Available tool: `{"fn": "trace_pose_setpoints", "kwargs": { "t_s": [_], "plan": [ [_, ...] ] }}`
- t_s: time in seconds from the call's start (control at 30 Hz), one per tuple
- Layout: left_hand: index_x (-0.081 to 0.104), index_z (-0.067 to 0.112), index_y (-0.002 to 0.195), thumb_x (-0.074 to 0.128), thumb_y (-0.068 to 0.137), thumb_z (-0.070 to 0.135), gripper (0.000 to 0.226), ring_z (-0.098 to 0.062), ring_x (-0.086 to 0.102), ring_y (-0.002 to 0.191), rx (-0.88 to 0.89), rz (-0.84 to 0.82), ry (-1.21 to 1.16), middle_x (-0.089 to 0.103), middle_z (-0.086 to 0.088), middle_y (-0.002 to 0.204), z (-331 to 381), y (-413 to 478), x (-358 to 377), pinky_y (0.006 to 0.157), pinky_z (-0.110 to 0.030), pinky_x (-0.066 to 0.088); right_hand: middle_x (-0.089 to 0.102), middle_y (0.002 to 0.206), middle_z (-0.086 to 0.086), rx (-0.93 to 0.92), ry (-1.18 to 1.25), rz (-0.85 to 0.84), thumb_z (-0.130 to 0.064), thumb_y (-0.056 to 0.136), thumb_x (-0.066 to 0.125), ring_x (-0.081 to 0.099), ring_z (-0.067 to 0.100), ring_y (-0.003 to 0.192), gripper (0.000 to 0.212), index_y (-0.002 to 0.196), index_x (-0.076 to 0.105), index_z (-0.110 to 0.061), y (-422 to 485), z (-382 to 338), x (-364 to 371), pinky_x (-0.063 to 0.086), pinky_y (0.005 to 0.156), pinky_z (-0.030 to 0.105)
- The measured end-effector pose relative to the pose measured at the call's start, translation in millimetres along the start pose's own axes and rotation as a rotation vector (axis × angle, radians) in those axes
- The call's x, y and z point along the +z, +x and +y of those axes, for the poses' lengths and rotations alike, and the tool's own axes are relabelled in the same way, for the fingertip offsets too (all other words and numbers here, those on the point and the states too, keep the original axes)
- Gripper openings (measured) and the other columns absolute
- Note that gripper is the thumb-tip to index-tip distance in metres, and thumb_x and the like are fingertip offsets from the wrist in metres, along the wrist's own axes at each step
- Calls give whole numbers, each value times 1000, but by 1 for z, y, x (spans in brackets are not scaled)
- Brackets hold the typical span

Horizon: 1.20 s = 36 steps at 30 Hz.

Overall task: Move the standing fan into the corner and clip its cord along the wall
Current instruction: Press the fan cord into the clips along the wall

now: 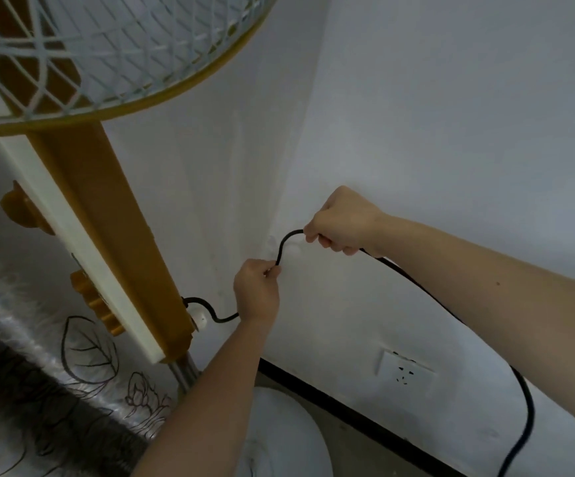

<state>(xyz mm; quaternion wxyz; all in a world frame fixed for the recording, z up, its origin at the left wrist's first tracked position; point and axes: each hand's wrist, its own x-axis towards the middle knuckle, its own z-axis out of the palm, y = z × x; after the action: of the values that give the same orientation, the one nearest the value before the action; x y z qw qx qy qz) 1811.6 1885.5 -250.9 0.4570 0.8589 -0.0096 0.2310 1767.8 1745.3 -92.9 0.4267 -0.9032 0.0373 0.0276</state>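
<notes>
Head view looks down on both hands working the fan's black cord [287, 241] against the white wall [451, 132] beside the corner. Fingers of the left hand [256, 292] are pressed together, pinching the cord at its lower bend; fingers of the right hand [341, 223] are curled closed round it higher up and to the right, so a short S-shaped loop stands between the two grips, close to the wall. From under the left fingers the cord runs down-left to the fan's orange and cream column [107, 242]; past the right fingers it drops away down-right, under the forearm, toward the floor.

Judging by how it keeps its curve, the cord is fairly stiff and springy, light, with a smooth jacket that could slip through a loose pinch. It will likely want to spring off the wall, so holding it close on both sides of the fixing spot, as now, seems right.

Faint pale round shapes on the wall behind the loop may be clips [293, 250], but they are too washed out to be sure. The plug end is cut off at the lower right edge. A socket [404, 371] sits well below the right fingers. The fan's round base [286, 438] is partly hidden by the left forearm, and the grille [107, 53] is cropped at the top.
</notes>
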Motion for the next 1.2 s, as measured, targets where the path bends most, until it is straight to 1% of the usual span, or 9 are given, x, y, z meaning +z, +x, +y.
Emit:
{"fn": "trace_pose_setpoints", "kwargs": {
  "t_s": [0.2, 0.43, 0.5, 0.57, 0.7, 0.77, 0.87, 1.03, 1.2],
  "plan": [
    [76, 1, 92, 73, 81, 9, 14, -22, 67, 76, -98, 26, -63, 75, -13, 87, 6, 11, 9, 70, -22, 46, 49, 43, 5, -14, -6, 24, -3, 77, 61, 36, 17, 33, 33, 46, 47, -6, 2, 6, 8, 28, 34, 15],
    [71, 0, 97, 73, 81, 8, 18, -20, 63, 76, -120, 77, -76, 74, -14, 89, 6, 19, 7, 69, -22, 43, 43, 29, -4, -85, -32, 33, -8, 78, 64, 35, 7, 24, 38, 43, 51, -5, 7, 17, 16, 31, 34, 13],
    [70, 0, 100, 72, 82, 8, 19, -24, 66, 82, -94, 75, -68, 74, -14, 91, 6, 19, 8, 70, -23, 44, 46, 34, 0, -120, -43, 38, -7, 78, 64, 36, 6, 25, 35, 45, 52, -2, 6, 18, 18, 32, 35, 14],
    [70, 1, 100, 70, 84, 8, 18, -26, 67, 84, -87, 78, -63, 73, -14, 93, 7, 18, 8, 70, -23, 44, 49, 45, 10, -159, -67, 38, -6, 78, 62, 38, 13, 35, 30, 51, 55, 3, 6, 18, 20, 33, 42, 19],
    [72, 2, 94, 69, 86, 11, 12, -26, 67, 84, -96, 89, -70, 73, -12, 92, 4, 19, 8, 68, -24, 43, 35, 57, 23, -246, -137, 23, -4, 79, 60, 34, 20, 53, 32, 61, 53, 20, 4, 15, 26, 31, 52, 28],
    [72, 2, 92, 68, 86, 11, 11, -24, 66, 81, -87, 94, -66, 73, -11, 91, 3, 21, 9, 66, -23, 41, 33, 54, 22, -299, -184, 3, -5, 80, 59, 32, 19, 51, 37, 49, 45, 9, 4, 11, 29, 29, 51, 29],
    [72, 1, 91, 67, 87, 10, 11, -22, 64, 79, -81, 114, -58, 74, -11, 91, 4, 20, 10, 64, -21, 37, 25, 44, 7, -383, -267, -5, -3, 80, 57, 23, 17, 42, 49, 41, 27, -10, 7, 4, 32, 24, 47, 27],
    [72, -1, 84, 68, 85, 8, 9, -22, 63, 76, -99, 118, -64, 73, -13, 86, 2, 21, 12, 61, -19, 33, 28, 39, 4, -436, -366, 7, -4, 82, 57, 26, 17, 37, 52, 38, 29, -11, 16, -15, 37, 27, 44, 26],
    [72, 6, 82, 71, 83, 11, 5, -18, 63, 75, -190, 97, -163, 72, -6, 84, 2, 23, 14, 62, -21, 42, 31, 45, 3, -418, -369, 105, -5, 86, 57, 31, 16, 41, 49, 47, 29, -10, 35, -33, 39, 34, 51, 28]
  ]
}}
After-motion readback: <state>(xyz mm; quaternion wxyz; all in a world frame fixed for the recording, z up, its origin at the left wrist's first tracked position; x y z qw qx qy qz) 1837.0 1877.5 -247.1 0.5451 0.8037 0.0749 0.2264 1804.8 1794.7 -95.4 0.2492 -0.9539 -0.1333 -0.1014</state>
